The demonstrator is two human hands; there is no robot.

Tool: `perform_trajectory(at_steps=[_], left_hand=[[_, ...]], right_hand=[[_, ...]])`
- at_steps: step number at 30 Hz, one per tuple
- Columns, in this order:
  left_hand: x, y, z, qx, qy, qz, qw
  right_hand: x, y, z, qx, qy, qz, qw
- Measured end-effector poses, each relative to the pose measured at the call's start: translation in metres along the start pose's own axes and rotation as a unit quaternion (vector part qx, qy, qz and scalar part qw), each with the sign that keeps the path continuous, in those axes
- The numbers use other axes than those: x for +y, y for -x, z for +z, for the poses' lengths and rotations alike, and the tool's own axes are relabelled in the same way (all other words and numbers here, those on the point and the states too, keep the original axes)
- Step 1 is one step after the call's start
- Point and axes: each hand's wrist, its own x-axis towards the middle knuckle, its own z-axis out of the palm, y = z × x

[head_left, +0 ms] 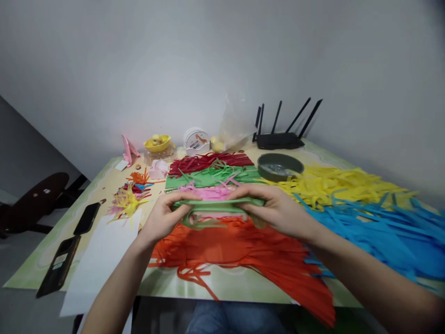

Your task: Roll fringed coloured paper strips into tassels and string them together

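Pale wall (174, 60) all round the back, and below it a light, patterned worktop (239, 283) loaded with colour! Right at the centre of the clock, above the worktop, the green paper strip (215, 204) stretches level between two bare hands. Left hand (162, 218) pinches one end, fingers over thumb; right hand (280, 208) has the other end nipped between thumb and fingers. Greenish loops sag below, too blurred to call!

Down at six o'clock, directly under the hands, sprawls the orange fringed paper (215, 243), tails spilling over the near edge at five. Straight up towards twelve come the pink strips (208, 192), then green sheets (205, 180), then dark red strips (212, 161) furthest back. Yellow strips (340, 183) crowd three o'clock, blue strips (375, 236) blaze at four. One o'clock: a black router (280, 140), antennas up, with the dark round dish (280, 159) nearer. Yellow basket (158, 147) at eleven, coloured tassels (128, 199) at nine, and two phones (86, 218) beside white paper (104, 264) towards eight!
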Motion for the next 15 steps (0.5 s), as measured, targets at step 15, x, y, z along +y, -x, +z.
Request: perform_trajectory(at_steps=[15], left_hand=[[-0.017,0.006,-0.005,-0.032,0.057,0.050,0.997]], right_hand=[[0.018,0.005,0.000,-0.033,-0.158,-0.008,0.987]])
